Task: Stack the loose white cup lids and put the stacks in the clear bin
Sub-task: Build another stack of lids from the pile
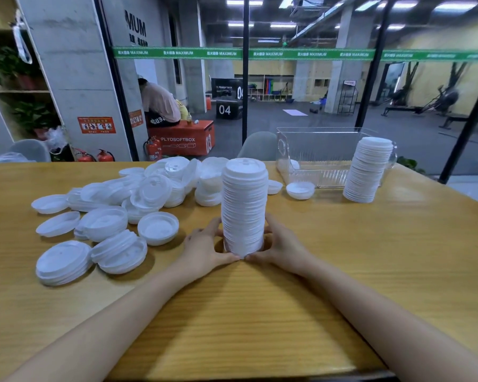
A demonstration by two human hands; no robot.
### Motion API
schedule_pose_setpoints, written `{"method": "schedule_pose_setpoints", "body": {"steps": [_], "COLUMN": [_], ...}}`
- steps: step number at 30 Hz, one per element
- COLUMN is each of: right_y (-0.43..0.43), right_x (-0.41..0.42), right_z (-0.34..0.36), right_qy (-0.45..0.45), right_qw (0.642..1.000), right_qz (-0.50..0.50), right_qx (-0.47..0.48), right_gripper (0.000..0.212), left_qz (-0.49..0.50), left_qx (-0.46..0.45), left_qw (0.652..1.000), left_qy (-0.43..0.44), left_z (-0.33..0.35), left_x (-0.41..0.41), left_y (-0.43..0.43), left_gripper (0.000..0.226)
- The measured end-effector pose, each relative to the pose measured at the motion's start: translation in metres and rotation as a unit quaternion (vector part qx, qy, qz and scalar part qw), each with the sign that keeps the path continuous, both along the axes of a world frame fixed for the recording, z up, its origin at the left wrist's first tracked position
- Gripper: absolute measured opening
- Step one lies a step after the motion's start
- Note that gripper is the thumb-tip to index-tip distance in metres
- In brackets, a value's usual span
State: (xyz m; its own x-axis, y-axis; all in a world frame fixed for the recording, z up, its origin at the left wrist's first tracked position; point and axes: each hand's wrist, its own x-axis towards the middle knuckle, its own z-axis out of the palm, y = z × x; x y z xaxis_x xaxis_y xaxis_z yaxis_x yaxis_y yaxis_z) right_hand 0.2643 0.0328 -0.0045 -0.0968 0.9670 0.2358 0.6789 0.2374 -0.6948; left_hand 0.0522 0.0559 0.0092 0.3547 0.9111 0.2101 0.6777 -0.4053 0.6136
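A tall stack of white cup lids point(244, 205) stands upright on the wooden table point(370, 257) in front of me. My left hand point(204, 249) and my right hand point(280, 245) curl round its base from either side, thumbs nearly meeting in front. The clear bin point(323, 153) sits at the back right; one lid shows through its left wall. A second tall stack point(367, 169) leans just in front of the bin's right end. Loose lids and short stacks point(127, 210) lie spread over the left of the table.
Two single lids point(300, 190) lie upside down between the held stack and the bin. A grey chair back point(260, 146) rises behind the table's far edge. Beyond it is a glass wall with a gym and a seated person behind.
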Motion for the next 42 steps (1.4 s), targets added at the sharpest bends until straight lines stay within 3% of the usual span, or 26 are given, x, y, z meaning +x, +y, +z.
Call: {"method": "schedule_pose_setpoints", "body": {"steps": [13, 17, 22, 32, 42], "right_y": [-0.035, -0.029, -0.011, 0.001, -0.050], "right_x": [0.190, 0.245, 0.288, 0.308, 0.254], "right_z": [0.019, 0.020, 0.018, 0.009, 0.008], "right_qy": [0.048, 0.035, 0.032, 0.001, -0.066], "right_qw": [0.990, 0.982, 0.972, 0.962, 0.944], "right_qz": [-0.132, -0.185, -0.231, -0.273, -0.324], "right_qx": [-0.017, -0.026, -0.032, -0.030, -0.011], "right_gripper": [0.095, 0.112, 0.115, 0.108, 0.070], "left_qz": [-0.124, -0.152, -0.144, -0.100, -0.083], "left_qx": [-0.033, -0.043, -0.049, -0.008, 0.026], "left_qw": [0.991, 0.987, 0.988, 0.994, 0.994], "left_qy": [-0.027, -0.027, -0.040, -0.033, -0.061], "left_z": [-0.001, 0.000, 0.000, -0.006, -0.007], "left_x": [0.214, 0.280, 0.333, 0.356, 0.294], "left_y": [0.033, 0.047, 0.065, 0.072, 0.033], "left_gripper": [0.084, 0.083, 0.080, 0.081, 0.050]}}
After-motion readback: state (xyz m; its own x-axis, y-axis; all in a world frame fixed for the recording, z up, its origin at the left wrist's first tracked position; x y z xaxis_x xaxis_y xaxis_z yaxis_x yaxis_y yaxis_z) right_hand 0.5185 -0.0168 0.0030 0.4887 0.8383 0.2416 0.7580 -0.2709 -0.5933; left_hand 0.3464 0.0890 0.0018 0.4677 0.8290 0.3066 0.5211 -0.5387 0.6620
